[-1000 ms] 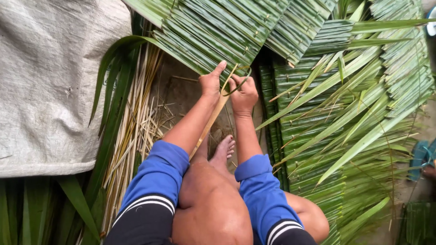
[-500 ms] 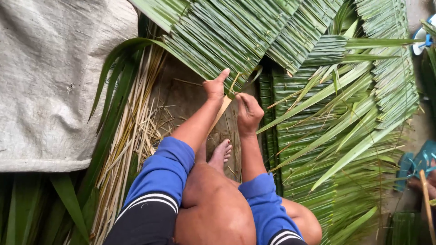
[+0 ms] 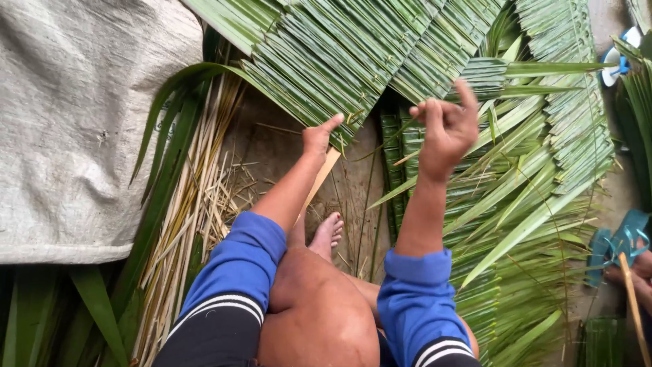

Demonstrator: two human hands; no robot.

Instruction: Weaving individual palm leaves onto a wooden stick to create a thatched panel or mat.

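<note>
Right hand (image 3: 445, 132) lifted from seam toward centre right, fist pinching thin strand, pulling stitch taut. Left hand (image 3: 318, 138) still pinning leaf panel (image 3: 326, 61) edge, gripping tan slat (image 3: 320, 178).

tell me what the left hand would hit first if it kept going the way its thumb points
Most likely the stitched panel of folded green palm leaves. The left hand already rests at that panel's lower edge, thumb aimed up and to the right into it, so there is hardly any gap, though depth is hard to judge from above.
</note>
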